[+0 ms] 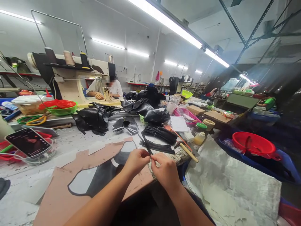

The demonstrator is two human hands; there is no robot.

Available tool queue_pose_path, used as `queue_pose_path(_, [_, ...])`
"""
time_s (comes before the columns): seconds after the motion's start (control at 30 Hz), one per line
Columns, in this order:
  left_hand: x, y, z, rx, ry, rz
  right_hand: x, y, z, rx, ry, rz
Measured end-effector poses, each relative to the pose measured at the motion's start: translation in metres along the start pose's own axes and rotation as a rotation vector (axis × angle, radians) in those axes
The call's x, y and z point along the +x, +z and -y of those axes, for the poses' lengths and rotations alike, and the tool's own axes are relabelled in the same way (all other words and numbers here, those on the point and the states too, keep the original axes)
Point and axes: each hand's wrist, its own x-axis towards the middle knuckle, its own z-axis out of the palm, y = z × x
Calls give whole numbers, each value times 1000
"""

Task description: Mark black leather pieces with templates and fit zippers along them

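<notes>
My left hand (138,161) and my right hand (166,169) meet over the front edge of the worktable. Both are closed in a pinch on a thin black strip (146,143), which stretches away from the fingertips toward the back. Under my left forearm lies a pink sheet (103,153) bearing a cut piece with black edging, grey areas and a dark middle (101,175). Just beyond my hands rest a bundle of black strips (160,134) and a flatter stack of black strips (157,147).
A hammer (188,151) lies right of the strips, near a glue jar (199,137). Black leather-like pieces (91,117) are heaped behind. At left stand a phone (28,142) and a green bowl (62,109). A co-worker (115,88) sits at a sewing machine (70,81). Right is a red basin (254,142).
</notes>
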Motion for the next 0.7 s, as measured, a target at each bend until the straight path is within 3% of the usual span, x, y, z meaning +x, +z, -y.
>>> queue_pose_path(0.1, [-6,-5,7,-36,-25,-30,-2,7,9,-4,-12,-16])
queue_pose_path(0.2, [-13,-10,13,-103,-45,-45,-2,11,17,88,83,-4])
queue_pose_path(0.27, [-18,-13,16,-160,-54,-42,-1,14,20,227,251,30])
queue_pose_path(0.4, [-26,-18,18,-288,-71,-30,-1,25,20,717,666,70])
queue_pose_path(0.47, [-30,-20,18,-344,-90,-31,-1,30,17,871,776,39])
queue_pose_path(0.57, [-35,-21,19,-410,-113,-16,-2,33,15,917,812,30])
queue_pose_path(0.7, [-38,-21,22,-468,-148,20,-2,28,21,690,657,122])
